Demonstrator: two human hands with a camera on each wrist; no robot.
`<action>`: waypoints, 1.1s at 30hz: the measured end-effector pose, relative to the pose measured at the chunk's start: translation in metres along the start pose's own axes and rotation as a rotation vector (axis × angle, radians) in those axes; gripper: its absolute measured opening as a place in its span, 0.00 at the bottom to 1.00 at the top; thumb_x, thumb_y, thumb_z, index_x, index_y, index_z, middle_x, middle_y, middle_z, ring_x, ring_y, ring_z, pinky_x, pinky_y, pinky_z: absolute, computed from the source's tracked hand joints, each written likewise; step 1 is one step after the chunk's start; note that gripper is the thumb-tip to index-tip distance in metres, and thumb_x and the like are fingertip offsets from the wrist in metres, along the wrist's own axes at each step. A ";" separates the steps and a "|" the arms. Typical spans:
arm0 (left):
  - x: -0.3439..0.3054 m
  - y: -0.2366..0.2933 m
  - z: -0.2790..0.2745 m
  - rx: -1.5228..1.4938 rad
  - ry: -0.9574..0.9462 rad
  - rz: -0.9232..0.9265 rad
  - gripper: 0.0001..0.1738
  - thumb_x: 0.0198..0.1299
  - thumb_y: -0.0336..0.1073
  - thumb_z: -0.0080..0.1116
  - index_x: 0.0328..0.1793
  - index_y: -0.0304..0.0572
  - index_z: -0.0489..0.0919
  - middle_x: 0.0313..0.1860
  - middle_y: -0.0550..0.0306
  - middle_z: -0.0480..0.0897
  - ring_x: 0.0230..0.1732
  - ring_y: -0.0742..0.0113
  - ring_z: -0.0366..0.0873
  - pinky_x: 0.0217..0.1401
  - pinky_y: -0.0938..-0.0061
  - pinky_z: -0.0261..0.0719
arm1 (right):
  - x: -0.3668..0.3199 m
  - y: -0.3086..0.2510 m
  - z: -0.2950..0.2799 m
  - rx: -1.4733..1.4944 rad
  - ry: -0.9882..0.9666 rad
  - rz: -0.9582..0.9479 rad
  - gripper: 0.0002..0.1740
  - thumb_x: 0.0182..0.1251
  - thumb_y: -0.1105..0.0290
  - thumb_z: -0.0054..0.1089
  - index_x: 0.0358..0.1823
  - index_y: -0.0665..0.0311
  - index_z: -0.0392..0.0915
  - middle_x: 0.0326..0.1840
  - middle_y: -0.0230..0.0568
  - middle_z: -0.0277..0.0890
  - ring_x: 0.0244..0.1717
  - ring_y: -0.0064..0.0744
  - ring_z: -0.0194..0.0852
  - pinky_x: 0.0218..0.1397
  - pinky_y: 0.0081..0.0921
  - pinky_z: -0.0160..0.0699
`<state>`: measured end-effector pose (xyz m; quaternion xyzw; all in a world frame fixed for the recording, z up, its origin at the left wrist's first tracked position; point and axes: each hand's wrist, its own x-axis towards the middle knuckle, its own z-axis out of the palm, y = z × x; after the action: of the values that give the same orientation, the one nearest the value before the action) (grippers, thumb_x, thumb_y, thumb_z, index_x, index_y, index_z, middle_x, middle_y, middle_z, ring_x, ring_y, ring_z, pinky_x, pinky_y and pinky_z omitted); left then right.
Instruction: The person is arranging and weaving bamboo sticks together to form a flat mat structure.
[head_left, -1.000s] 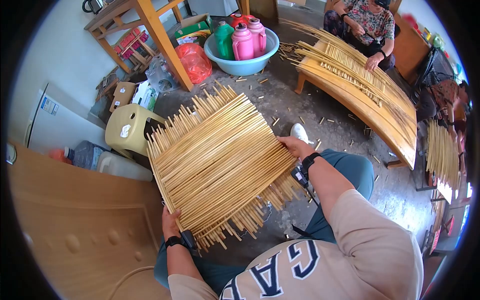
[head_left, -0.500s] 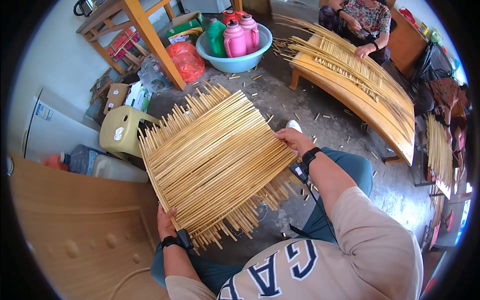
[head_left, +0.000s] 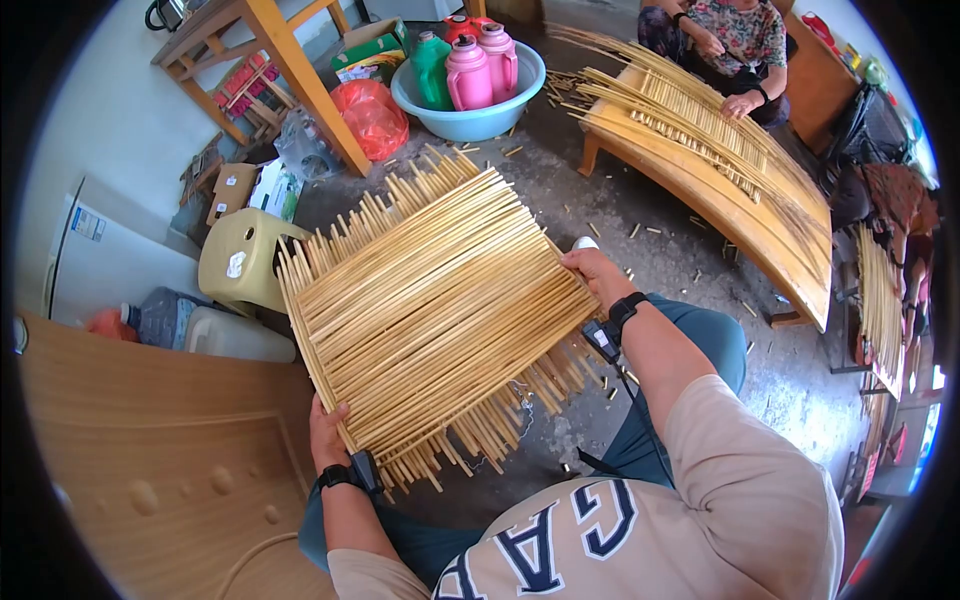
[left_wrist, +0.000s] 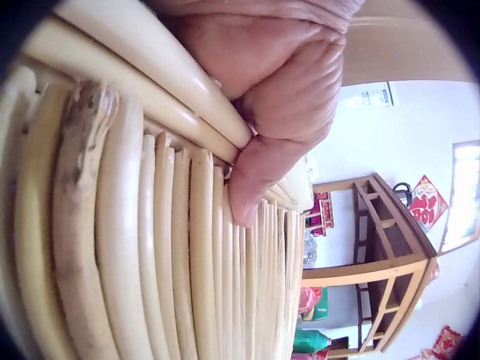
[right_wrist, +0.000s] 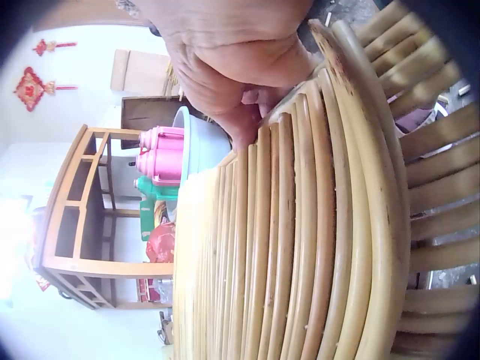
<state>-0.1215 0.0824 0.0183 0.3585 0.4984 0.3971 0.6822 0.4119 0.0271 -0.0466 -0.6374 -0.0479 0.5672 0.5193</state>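
Observation:
Both hands hold a squarish mat of pale, glossy stalks (head_left: 440,310) in front of the person's body. Its stalks lie side by side, and a fringe of uneven stalk ends (head_left: 480,432) sticks out below the near edge and beyond the far-left one. The left hand (head_left: 327,437) grips the near-left corner; in the left wrist view its thumb (left_wrist: 259,176) presses over the edge stalks. At the right corner the right hand (head_left: 597,276) grips the edge, with a fingertip (right_wrist: 241,135) on the stalks in the right wrist view. The fingers underneath are hidden.
To the right, another person sits at a low wooden table (head_left: 690,195) bearing more stalks. A blue basin (head_left: 480,125) of thermos flasks, a cream stool (head_left: 235,255) and a wooden frame (head_left: 300,75) stand ahead and left. Cut stalk pieces litter the concrete floor. A wooden door panel (head_left: 160,430) is close on the left.
The mat's far edge has risen a little, and its right corner with the right hand has lifted slightly over the last half second. Both hands keep their grip. The head view has shifted slightly.

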 end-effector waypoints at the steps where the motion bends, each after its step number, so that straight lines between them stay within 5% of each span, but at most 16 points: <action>1: 0.001 0.000 0.001 -0.002 0.003 0.000 0.31 0.47 0.16 0.54 0.61 0.36 0.63 0.51 0.47 0.75 0.47 0.56 0.76 0.49 0.65 0.77 | -0.002 -0.001 0.000 0.011 0.027 -0.031 0.04 0.55 0.75 0.58 0.32 0.67 0.75 0.31 0.41 0.76 0.33 0.35 0.75 0.37 0.34 0.76; 20: 0.007 -0.023 -0.016 0.020 0.123 -0.033 0.30 0.46 0.15 0.52 0.59 0.37 0.66 0.49 0.49 0.76 0.48 0.59 0.75 0.50 0.69 0.74 | 0.023 0.004 0.019 -0.382 0.015 -0.300 0.06 0.55 0.71 0.59 0.31 0.66 0.77 0.25 0.34 0.75 0.26 0.24 0.69 0.30 0.27 0.70; 25: 0.010 -0.029 -0.024 0.032 0.088 -0.100 0.28 0.47 0.14 0.50 0.58 0.36 0.67 0.48 0.51 0.77 0.45 0.62 0.76 0.48 0.71 0.74 | 0.025 0.005 0.016 -0.721 0.152 -0.483 0.12 0.55 0.65 0.54 0.33 0.68 0.78 0.26 0.45 0.77 0.32 0.37 0.75 0.39 0.31 0.73; 27: 0.025 -0.027 -0.028 0.086 0.089 -0.063 0.28 0.47 0.14 0.49 0.58 0.37 0.67 0.48 0.50 0.77 0.45 0.62 0.76 0.47 0.70 0.75 | 0.040 0.007 0.012 -0.853 0.226 -0.482 0.18 0.57 0.62 0.52 0.41 0.70 0.75 0.36 0.54 0.75 0.42 0.48 0.73 0.48 0.34 0.71; 29: 0.012 -0.045 -0.034 0.131 0.102 -0.086 0.28 0.48 0.14 0.49 0.58 0.37 0.67 0.47 0.50 0.77 0.44 0.61 0.77 0.46 0.69 0.76 | -0.005 -0.009 0.046 -1.146 0.520 -0.790 0.24 0.58 0.60 0.52 0.51 0.69 0.69 0.47 0.57 0.71 0.52 0.52 0.67 0.55 0.35 0.67; 31: 0.015 -0.038 -0.029 -0.030 0.094 -0.095 0.28 0.48 0.15 0.50 0.58 0.38 0.66 0.47 0.49 0.77 0.43 0.60 0.77 0.44 0.67 0.78 | -0.015 -0.010 0.067 -1.276 0.384 -1.239 0.28 0.59 0.57 0.52 0.56 0.68 0.65 0.57 0.58 0.63 0.57 0.55 0.60 0.58 0.36 0.63; 33: 0.018 -0.036 -0.027 -0.037 0.092 -0.102 0.28 0.49 0.15 0.50 0.59 0.39 0.66 0.47 0.49 0.77 0.43 0.59 0.77 0.44 0.67 0.78 | -0.036 -0.011 0.091 -1.288 0.201 -1.153 0.30 0.60 0.54 0.51 0.59 0.64 0.63 0.64 0.58 0.55 0.65 0.55 0.50 0.65 0.41 0.53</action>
<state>-0.1374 0.0858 -0.0272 0.3015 0.5394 0.3868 0.6845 0.3344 0.0642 0.0025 -0.7306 -0.6287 0.0192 0.2656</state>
